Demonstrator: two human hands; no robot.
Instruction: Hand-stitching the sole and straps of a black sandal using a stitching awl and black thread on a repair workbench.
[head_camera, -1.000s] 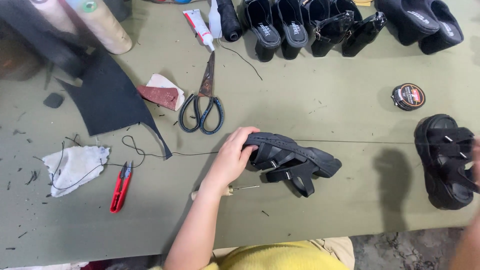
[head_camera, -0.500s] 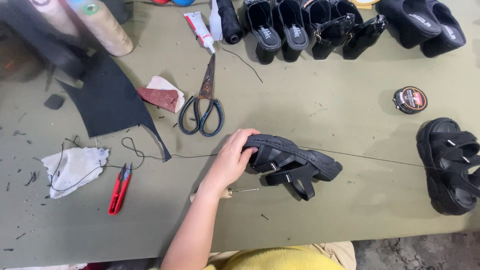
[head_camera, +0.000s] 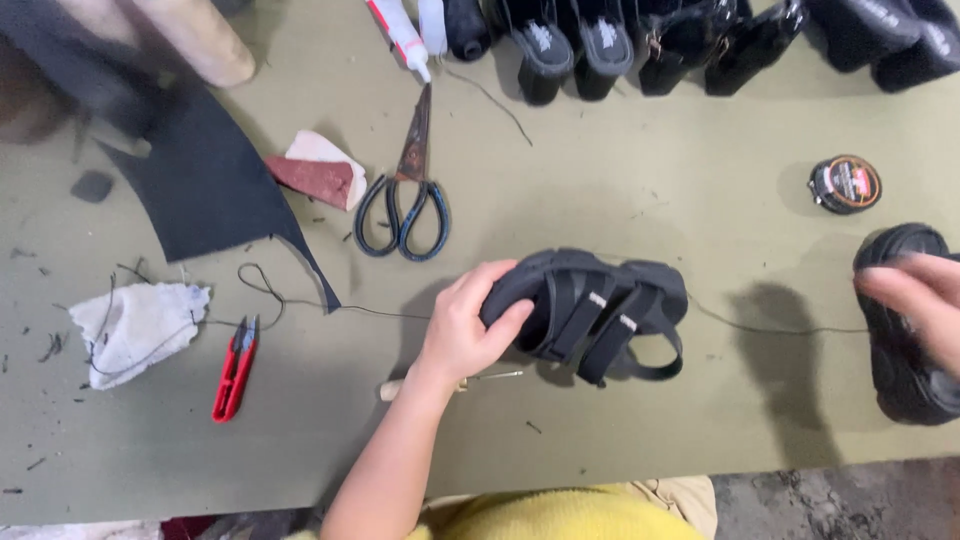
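Left hand (head_camera: 465, 335): grip still curled around the toe of the black sandal (head_camera: 590, 310), mid-tabletop (head_camera: 620, 190).
Right hand (head_camera: 915, 295): newly in view, blurred, fingers spread over second sandal (head_camera: 900, 370).
Thread (head_camera: 770, 328): remains taut.

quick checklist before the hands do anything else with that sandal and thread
1. Left hand grips the sandal at its near end: ok.
2. Sandal rests on the table, not lifted: ok.
3. Right hand free: not ok, it lies blurred on the second sandal at the right edge.
4. Thread runs clear between the two sandals, no snag in sight: ok.
5. Awl within reach, partly under the left wrist: ok.
6. Scissors and red snips lie apart from both hands: ok.
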